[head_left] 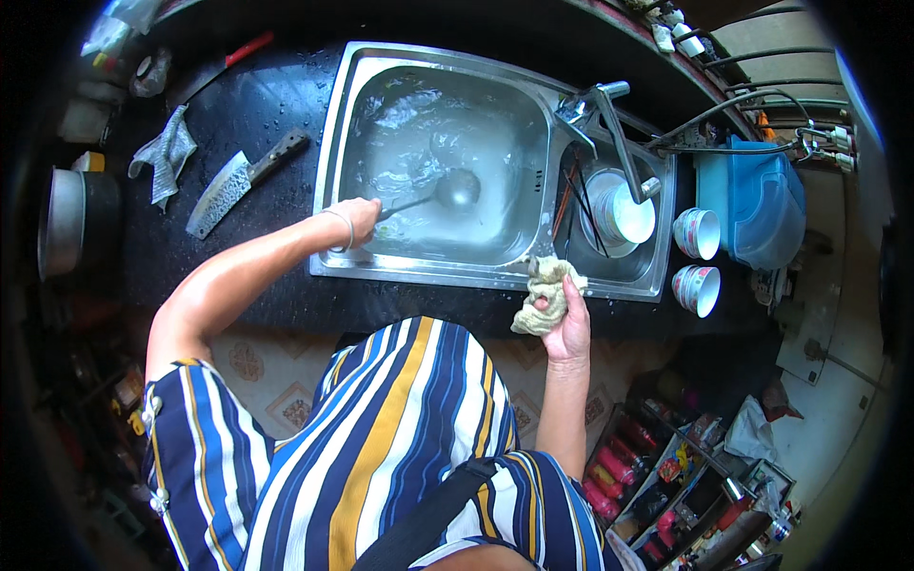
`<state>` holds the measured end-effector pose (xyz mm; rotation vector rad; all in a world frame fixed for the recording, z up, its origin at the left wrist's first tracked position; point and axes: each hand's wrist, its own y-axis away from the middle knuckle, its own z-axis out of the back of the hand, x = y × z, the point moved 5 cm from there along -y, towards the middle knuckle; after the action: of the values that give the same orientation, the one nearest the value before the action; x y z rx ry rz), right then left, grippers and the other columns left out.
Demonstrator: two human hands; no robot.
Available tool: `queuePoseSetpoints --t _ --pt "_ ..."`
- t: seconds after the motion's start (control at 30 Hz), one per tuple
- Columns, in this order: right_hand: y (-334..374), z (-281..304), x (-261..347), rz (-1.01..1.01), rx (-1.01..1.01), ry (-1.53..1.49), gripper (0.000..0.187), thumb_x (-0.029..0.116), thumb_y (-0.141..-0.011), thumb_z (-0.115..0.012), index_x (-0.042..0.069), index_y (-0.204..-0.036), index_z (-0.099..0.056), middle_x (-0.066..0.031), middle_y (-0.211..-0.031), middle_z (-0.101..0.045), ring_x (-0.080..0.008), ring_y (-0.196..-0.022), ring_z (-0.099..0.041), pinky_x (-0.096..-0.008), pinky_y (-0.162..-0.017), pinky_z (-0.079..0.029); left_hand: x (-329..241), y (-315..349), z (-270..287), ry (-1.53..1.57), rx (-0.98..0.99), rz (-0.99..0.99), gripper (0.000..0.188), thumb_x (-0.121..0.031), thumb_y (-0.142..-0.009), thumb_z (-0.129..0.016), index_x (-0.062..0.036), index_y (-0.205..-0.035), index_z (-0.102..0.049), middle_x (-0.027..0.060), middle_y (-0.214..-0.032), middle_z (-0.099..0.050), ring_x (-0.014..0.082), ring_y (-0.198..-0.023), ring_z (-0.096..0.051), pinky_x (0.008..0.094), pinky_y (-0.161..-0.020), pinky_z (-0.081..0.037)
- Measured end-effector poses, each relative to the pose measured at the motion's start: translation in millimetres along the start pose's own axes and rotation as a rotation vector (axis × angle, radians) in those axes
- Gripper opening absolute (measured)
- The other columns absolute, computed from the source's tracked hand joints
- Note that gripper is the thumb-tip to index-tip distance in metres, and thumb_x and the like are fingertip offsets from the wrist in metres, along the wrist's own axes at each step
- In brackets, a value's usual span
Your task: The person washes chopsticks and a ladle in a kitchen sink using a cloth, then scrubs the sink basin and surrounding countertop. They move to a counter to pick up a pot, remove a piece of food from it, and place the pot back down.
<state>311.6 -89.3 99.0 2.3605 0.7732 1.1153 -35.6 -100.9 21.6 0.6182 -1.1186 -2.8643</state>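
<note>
My left hand was over the near left rim of the steel sink, fingers closed around the thin, dark handle of a ladle. The ladle's round metal bowl lay in the sink's large basin, in clear, rippling water that blurred its outline. My right hand was at the sink's near edge, fingers pinching a crumpled cloth, pale, soft and damp-looking, bunched into uneven folds.

In the sink's smaller basin, to the right, smooth white bowls sat nested beside thin, straight sticks. The bent metal faucet reached across that basin, hiding part of the bowls. Just right of the sink were two patterned bowls, tipped on their sides, and behind them a glossy blue plastic box.

Left of the sink, on the black, water-speckled surface, lay a broad cleaver with a mottled blade, a rumpled grey rag and a red-handled knife. Farther left stood a round metal pot.
</note>
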Motion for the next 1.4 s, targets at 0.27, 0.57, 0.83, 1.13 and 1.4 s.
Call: queuePoseSetpoints --t 0.27,0.57,0.83,1.13,1.4 --pt "-5.3 -21.3 -14.2 0.011 0.014 0.092 0.029 0.011 -0.093 -0.055 0.004 -0.120 -0.053 -0.0091 -0.106 -0.063 -0.0177 -0.087 -0.063 -0.0308 -0.064 -0.054 -13.4 84.7 48.7 -0.412 -0.926 -0.077 0.029 -0.005 -0.085 -0.053 -0.0054 -0.114 -0.050 0.0081 -0.080 -0.051 0.0218 -0.069 -0.061 0.0302 -0.055 -0.050" --pt "-2.6 -65.1 8.4 0.113 0.260 0.099 0.049 -0.005 -0.081 -0.047 0.000 -0.130 -0.043 -0.0156 -0.118 -0.055 -0.0251 -0.101 -0.059 -0.0385 -0.091 -0.050 -40.3 98.2 7.9 1.231 -0.040 0.046 0.018 -0.023 -0.094 -0.061 -0.0095 -0.102 -0.051 -0.0044 -0.058 -0.041 0.0073 -0.045 -0.039 0.0229 -0.039 -0.033" --pt "-38.4 -169.6 82.2 1.081 0.339 1.401 0.028 0.001 -0.085 -0.054 -0.002 -0.113 -0.060 -0.0162 -0.112 -0.060 -0.0276 -0.106 -0.059 -0.0360 -0.094 -0.046 -79.6 157.1 49.0 1.118 -0.056 0.054 0.014 -0.022 -0.096 -0.058 -0.0118 -0.092 -0.048 -0.0049 -0.058 -0.039 0.0039 -0.043 -0.033 0.0215 -0.036 -0.026" --pt "-66.5 -235.0 93.9 1.165 0.916 2.412 0.016 0.009 -0.080 -0.069 0.011 -0.096 -0.064 -0.0083 -0.099 -0.062 -0.0255 -0.098 -0.061 -0.0379 -0.085 -0.053 -139.8 188.4 80.6 0.904 -0.101 0.136 0.019 -0.025 -0.094 -0.061 -0.0105 -0.101 -0.051 -0.0046 -0.057 -0.039 0.0046 -0.042 -0.032 0.0215 -0.037 -0.024" --pt "-85.6 -226.3 136.0 0.956 1.032 1.932 0.021 0.004 -0.085 -0.063 0.010 -0.105 -0.062 -0.0099 -0.102 -0.064 -0.0245 -0.101 -0.064 -0.0368 -0.085 -0.054 -165.9 200.7 63.5 1.346 0.027 0.086 0.018 -0.023 -0.093 -0.062 -0.0124 -0.099 -0.050 -0.0076 -0.058 -0.037 0.0009 -0.042 -0.030 0.0178 -0.035 -0.022"
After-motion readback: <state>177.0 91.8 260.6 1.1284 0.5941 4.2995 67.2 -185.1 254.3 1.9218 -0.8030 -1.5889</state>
